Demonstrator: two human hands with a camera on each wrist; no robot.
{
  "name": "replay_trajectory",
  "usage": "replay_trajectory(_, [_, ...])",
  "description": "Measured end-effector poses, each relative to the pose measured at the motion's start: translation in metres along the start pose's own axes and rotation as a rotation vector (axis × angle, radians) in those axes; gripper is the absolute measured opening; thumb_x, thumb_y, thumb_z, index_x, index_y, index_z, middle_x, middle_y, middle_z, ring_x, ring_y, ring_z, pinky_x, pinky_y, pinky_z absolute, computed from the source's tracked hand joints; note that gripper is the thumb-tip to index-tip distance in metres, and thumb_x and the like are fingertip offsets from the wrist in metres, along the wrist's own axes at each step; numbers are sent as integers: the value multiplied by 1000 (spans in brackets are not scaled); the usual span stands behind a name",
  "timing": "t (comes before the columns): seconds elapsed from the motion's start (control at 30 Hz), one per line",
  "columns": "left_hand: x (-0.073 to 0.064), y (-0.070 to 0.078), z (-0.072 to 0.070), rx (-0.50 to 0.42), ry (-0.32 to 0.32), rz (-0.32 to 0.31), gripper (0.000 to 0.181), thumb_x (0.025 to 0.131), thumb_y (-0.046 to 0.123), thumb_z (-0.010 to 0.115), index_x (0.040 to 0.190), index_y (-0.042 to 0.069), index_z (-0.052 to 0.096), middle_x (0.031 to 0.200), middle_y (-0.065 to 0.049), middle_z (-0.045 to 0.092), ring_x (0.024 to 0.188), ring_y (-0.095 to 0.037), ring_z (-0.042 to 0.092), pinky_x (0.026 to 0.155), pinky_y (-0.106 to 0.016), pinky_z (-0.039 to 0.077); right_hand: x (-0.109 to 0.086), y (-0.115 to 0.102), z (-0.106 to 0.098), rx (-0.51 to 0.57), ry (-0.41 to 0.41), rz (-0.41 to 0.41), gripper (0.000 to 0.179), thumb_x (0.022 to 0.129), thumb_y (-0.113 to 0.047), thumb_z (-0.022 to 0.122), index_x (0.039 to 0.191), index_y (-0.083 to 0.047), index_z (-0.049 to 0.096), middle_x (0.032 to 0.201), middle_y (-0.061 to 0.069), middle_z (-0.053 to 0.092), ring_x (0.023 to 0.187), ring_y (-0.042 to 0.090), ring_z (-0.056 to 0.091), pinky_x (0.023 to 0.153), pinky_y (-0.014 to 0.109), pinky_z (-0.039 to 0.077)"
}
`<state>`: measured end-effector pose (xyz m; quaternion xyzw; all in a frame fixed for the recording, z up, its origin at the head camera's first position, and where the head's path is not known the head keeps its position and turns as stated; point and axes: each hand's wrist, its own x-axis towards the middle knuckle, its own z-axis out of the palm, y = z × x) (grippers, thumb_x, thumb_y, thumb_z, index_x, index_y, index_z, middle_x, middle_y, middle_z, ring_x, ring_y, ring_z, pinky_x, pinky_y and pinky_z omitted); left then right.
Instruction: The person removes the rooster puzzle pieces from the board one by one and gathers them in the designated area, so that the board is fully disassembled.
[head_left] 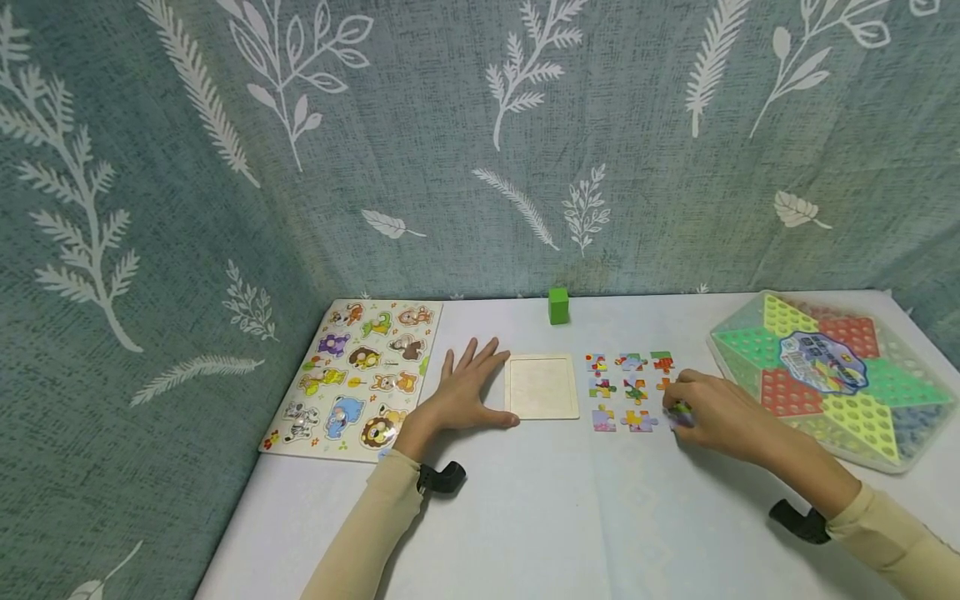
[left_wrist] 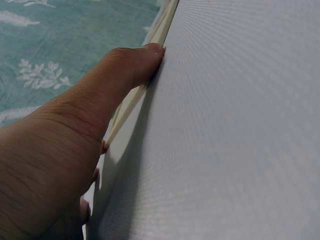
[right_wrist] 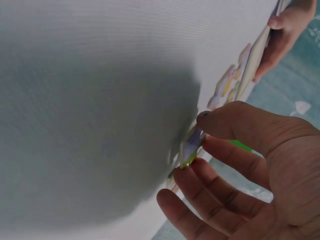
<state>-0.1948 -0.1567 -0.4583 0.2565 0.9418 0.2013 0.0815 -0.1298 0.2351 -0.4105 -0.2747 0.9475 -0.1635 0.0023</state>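
Observation:
My right hand (head_left: 720, 417) pinches a jigsaw piece (right_wrist: 191, 146) with purple and green on it between thumb and fingertips, low over the table. The fingers partly cover it in the head view. Left of that hand lie several other jigsaw pieces (head_left: 639, 420) in loose rows, set apart from each other. A square wooden puzzle tray (head_left: 543, 389) with a raised rim lies flat beside them. Fingers spread, my left hand (head_left: 459, 398) rests around the tray's left side, its thumb (left_wrist: 145, 62) against the near left corner and its fingertips by the far left corner.
An animal peg puzzle board (head_left: 431, 333) lies at the left, close to the left forearm. A green block (head_left: 558, 306) stands at the back, near the curtain (head_left: 435, 167). At the right, a hexagonal Chinese checkers box (head_left: 791, 392) lies beyond the right hand.

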Motion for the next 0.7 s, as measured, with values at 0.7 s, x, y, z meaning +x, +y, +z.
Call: replay_trajectory(0.7, [0,-4,1,-1,-20,7,111,73,65,79,160,20,26,168,-3,7,152,-32,-5,114,-62,-10,-7,5,7,-1,60,-31,19,72,-8,82,89,-13,74,89,-4,63,79,15,61,68,40,52])
